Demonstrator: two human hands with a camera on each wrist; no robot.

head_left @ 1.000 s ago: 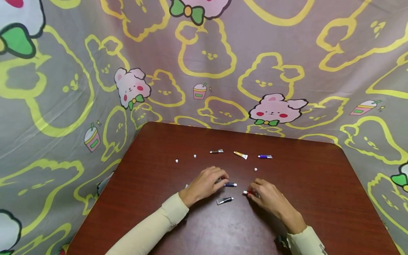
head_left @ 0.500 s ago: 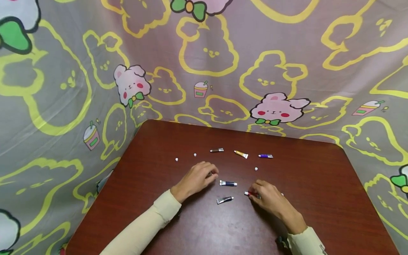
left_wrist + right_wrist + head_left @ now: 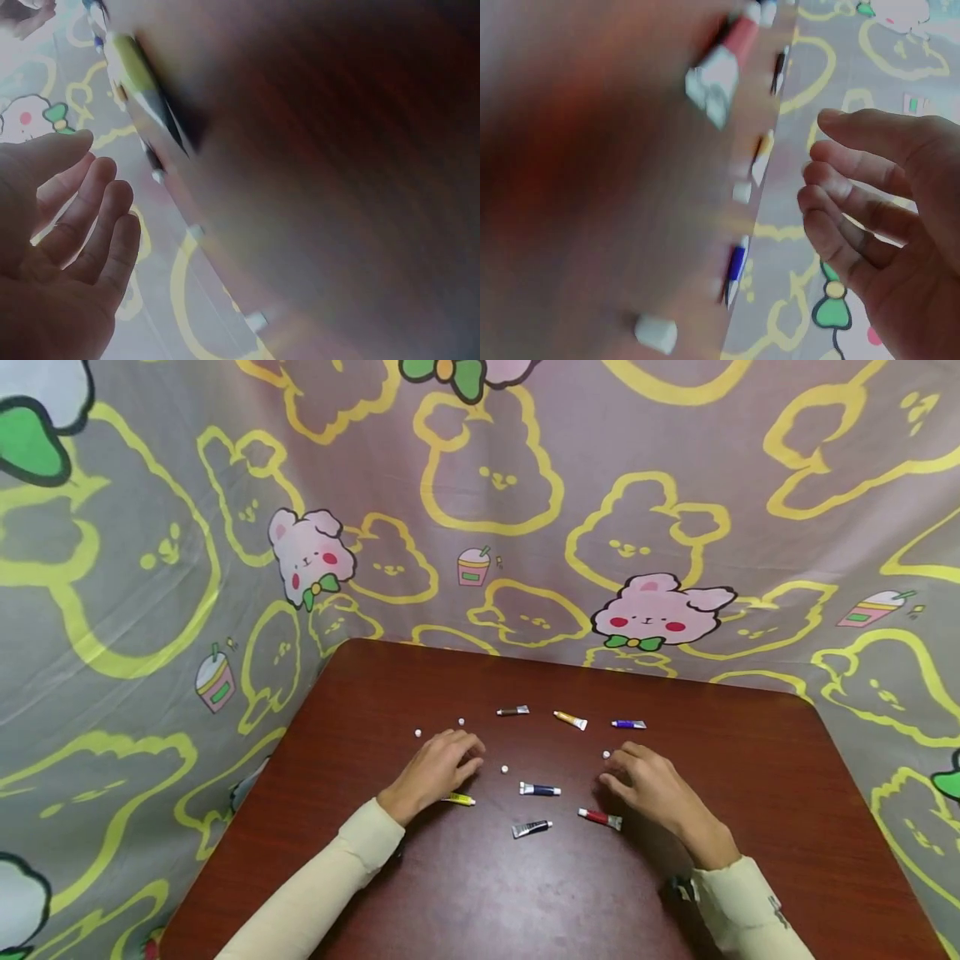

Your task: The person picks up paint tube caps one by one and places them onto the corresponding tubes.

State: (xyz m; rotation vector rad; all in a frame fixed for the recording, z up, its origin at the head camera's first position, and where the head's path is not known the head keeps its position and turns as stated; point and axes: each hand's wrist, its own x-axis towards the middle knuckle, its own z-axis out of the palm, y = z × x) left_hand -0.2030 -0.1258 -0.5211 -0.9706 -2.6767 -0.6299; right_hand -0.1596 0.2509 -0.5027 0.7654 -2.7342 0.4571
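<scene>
My left hand (image 3: 435, 770) holds nothing, its fingers loosely bent above the table. Partly under its wrist side lies a yellow paint tube (image 3: 461, 800), seen whole in the left wrist view. Over on the right, my right hand (image 3: 658, 787) also holds nothing, and its relaxed fingers come close to a small white cap (image 3: 606, 755). A red paint tube (image 3: 600, 818) lies just left of and nearer than this hand. Between the hands are a dark blue tube (image 3: 540, 790), a black tube (image 3: 532, 828) and a white cap (image 3: 505, 769).
Farther back lie a brown tube (image 3: 513, 711), an orange-yellow tube (image 3: 570, 719) and a purple-blue tube (image 3: 628, 724). Two white caps (image 3: 418, 733) sit at the back left. Another cap (image 3: 656, 334) shows in the right wrist view. A patterned cloth (image 3: 495, 460) hangs behind the table (image 3: 480, 902).
My left hand has moved left from the dark blue tube, uncovering a cap and the yellow tube. My right hand has let go of the red tube and moved away and slightly right.
</scene>
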